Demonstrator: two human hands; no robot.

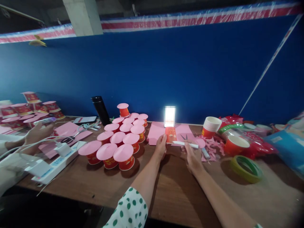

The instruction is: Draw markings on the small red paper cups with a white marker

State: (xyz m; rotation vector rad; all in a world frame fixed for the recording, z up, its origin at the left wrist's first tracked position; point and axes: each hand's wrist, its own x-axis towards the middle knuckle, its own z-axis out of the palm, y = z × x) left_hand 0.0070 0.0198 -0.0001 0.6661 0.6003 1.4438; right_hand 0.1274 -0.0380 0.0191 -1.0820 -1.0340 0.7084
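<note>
Co-worker's hand [39, 134]: far left, near a white power strip [57, 164]; it seems to have a blurred stick in it, though I can't be sure.
Flask [101, 110]: black, standing on the brown tabletop [106, 183] by the blue wall.
Topped cups [123, 153]: a whole cluster, upside down, pink discs on their bases — these look finished to me.
Left hand [161, 147]: grip closed on the edge of a red printed piece [171, 135], by its shape probably another cup; it is in front of the glowing phone [170, 116], and I see no disc on it.
Right hand [193, 158]: grasping a white pen [187, 144], tip pointing left near the piece's lower edge; whether they touch, I can't tell.
Pink scraps [216, 147]: heaped just beyond the right hand.
Stacked cups [209, 131]: nested upright, no discs — so plenty seems left.
Single cup [235, 147]: upright, also undecorated, behind the tape roll [247, 169].
</note>
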